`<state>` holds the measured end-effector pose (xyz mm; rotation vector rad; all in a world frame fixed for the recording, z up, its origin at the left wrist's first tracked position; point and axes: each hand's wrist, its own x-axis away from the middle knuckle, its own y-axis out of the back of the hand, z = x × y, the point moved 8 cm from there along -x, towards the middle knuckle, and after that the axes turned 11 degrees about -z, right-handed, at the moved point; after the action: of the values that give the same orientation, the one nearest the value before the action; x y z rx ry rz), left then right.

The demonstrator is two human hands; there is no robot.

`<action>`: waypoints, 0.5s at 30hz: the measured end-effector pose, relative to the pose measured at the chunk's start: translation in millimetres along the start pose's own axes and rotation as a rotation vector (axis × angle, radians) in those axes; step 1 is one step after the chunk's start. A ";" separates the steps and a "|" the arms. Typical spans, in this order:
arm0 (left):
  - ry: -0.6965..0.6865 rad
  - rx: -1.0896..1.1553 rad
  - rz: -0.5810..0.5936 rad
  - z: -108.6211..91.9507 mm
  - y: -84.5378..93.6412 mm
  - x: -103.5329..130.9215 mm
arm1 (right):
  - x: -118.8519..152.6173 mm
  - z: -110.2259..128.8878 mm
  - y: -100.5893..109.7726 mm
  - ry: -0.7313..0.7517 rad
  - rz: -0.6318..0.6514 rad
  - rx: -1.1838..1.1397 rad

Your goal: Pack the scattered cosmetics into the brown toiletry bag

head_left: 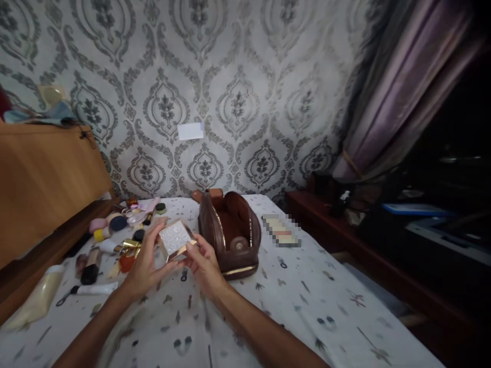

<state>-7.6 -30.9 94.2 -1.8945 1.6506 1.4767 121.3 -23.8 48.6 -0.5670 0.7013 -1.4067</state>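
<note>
1. Grey damask wallpaper point(238, 105) backs the scene; a patterned white cloth point(307, 317) covers the surface, with a wooden panel point(49, 174) at left and a curtain point(406, 92) at upper right.
2. Glittery box point(175, 239) is up off the cloth, between both hands, just left of the brown bag point(233, 258). Its sparkling face is tilted toward the wearer, probably so it can be looked over or turned.
3. Left hand point(148, 266): half-curled, fingers along the box's left side, thumb stretched beneath the near edge. Reads as the supporting grip.
4. Right hand point(205, 268): closed, thumb pressed on the near right corner, apparently pinching it; far fingertips hidden.
5. Bag stands upright, top gaping, perhaps placed centrally for easy reach from either side.
6. Loose at left: cream tube point(38, 296), dark-capped bottle point(92, 266), white tube point(95, 289). Likely spread so each item can be seen.
7. Right of the bag, a pixelated flat item point(282, 231); details unreadable.
</note>
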 end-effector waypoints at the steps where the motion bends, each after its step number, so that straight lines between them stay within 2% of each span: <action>1: 0.034 0.026 -0.005 -0.9 -0.1 -4.1 | 0.9 6.8 -2.8 0.018 0.006 0.006; 7: 0.143 0.141 -0.015 -16.1 -9.3 -25.2 | 10.2 49.6 -7.2 0.113 0.037 0.104; 15: 0.186 0.231 0.058 -32.1 -46.7 -36.8 | 13.8 94.8 30.9 0.276 -0.091 0.294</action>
<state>53.6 -15.3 118.3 -1.9167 1.8806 1.0994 212.1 -39.4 89.2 -0.1772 0.6755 -1.6568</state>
